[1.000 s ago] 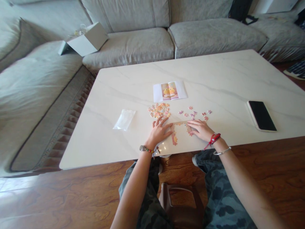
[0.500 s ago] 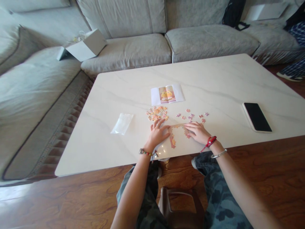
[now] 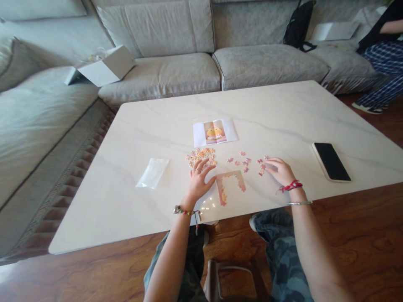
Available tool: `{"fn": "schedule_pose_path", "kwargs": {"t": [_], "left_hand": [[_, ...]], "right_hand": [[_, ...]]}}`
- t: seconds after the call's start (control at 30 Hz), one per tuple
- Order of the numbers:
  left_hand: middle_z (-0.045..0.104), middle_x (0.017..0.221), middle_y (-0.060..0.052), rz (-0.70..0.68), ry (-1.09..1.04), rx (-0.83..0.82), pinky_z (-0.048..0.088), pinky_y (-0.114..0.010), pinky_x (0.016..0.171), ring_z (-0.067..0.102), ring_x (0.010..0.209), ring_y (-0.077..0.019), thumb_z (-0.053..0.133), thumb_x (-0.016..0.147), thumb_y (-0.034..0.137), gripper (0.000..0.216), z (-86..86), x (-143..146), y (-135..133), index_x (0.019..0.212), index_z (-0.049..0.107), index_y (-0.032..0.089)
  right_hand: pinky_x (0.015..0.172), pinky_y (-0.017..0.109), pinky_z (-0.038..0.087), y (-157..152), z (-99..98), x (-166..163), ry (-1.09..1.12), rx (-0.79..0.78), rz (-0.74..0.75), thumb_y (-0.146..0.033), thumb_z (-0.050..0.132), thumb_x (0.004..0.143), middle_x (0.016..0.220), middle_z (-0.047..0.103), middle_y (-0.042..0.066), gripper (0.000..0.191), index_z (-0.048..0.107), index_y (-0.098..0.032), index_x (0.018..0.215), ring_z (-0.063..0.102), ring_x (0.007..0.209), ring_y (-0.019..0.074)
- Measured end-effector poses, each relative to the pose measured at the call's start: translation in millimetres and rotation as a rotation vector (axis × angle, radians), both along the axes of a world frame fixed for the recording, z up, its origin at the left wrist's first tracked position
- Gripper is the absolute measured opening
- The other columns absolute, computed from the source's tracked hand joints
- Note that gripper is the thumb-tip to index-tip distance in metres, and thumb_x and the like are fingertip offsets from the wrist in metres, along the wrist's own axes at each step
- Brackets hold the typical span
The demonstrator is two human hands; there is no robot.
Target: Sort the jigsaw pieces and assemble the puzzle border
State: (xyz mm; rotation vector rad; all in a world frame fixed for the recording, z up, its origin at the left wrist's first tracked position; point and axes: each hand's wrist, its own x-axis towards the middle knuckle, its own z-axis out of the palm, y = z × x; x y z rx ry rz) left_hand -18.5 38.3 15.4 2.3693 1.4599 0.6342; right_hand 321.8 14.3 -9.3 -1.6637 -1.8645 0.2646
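A partly joined jigsaw puzzle border (image 3: 222,195) lies on the white table, its top strip and two sides forming an angular arch. My left hand (image 3: 199,181) is beside its upper left corner, fingers spread and holding nothing. Just beyond those fingertips is a heap of loose puzzle pieces (image 3: 204,154). My right hand (image 3: 281,172) is off to the right, fingers stretched out and thumb apart, with the tips at a small cluster of reddish pieces (image 3: 261,172). Several pinkish pieces (image 3: 246,161) are scattered between the two hands. Behind the heap lies a creased reference picture (image 3: 215,131).
A clear plastic bag (image 3: 153,173) lies left on the table (image 3: 151,130), a phone (image 3: 331,162) right. Behind stands a grey sofa (image 3: 176,73) with a white box (image 3: 107,67) and a black backpack (image 3: 297,25). A person in checked trousers (image 3: 382,63) is at far right.
My right hand has left the border's right side and moved right to the loose reddish pieces. My left hand has lifted off the border's left corner, its fingers spreading. The view has shifted slightly.
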Motion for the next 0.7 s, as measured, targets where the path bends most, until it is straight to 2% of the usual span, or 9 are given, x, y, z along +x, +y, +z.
{"fn": "schedule_pose_path", "kwargs": {"t": [0.13,0.33,0.53,0.7], "left_hand": [[0.04,0.131,-0.005,0.023,0.011,0.046,0.031,-0.047,0.097,0.025,0.125,-0.026,0.05,0.081,0.034,0.03,-2.2,-1,1,0.11,0.054,0.027],[0.042,0.13,-0.006,-0.027,0.07,0.117,0.031,-0.047,0.097,0.026,0.126,-0.0267,0.047,0.083,0.031,0.024,-12.7,0,2,0.104,0.057,0.026],[0.047,0.125,-0.007,-0.053,0.08,0.211,0.034,-0.047,0.092,0.031,0.123,-0.0273,0.049,0.083,0.026,0.02,-11.4,-7,-1,0.101,0.058,0.026],[0.049,0.123,-0.007,-0.012,0.089,0.221,0.036,-0.045,0.09,0.034,0.121,-0.027,0.048,0.083,0.024,0.019,-6.1,-12,-5,0.099,0.058,0.024]], "right_hand": [[0.081,0.036,0.046,2,-6.7,-5,-0.014,-0.031,0.035,-0.026,0.054,0.075,0.09,0.06,0.006,0.015,0.065,-0.02,0.084,0.058,0.086,0.0193],[0.074,0.033,0.048,2,-4.3,-1,0.006,-0.069,0.067,-0.024,0.052,0.076,0.085,0.058,0.006,0.01,0.06,-0.019,0.073,0.057,0.08,0.0177],[0.075,0.036,0.047,-6,9.9,1,-0.043,-0.046,0.014,-0.024,0.051,0.076,0.084,0.059,0.006,0.009,0.059,-0.02,0.077,0.057,0.08,0.0194],[0.074,0.032,0.047,-13,22.5,-18,-0.069,-0.139,0.1,-0.032,0.061,0.069,0.086,0.059,0.005,0.015,0.06,-0.022,0.08,0.057,0.082,0.0193]]}}
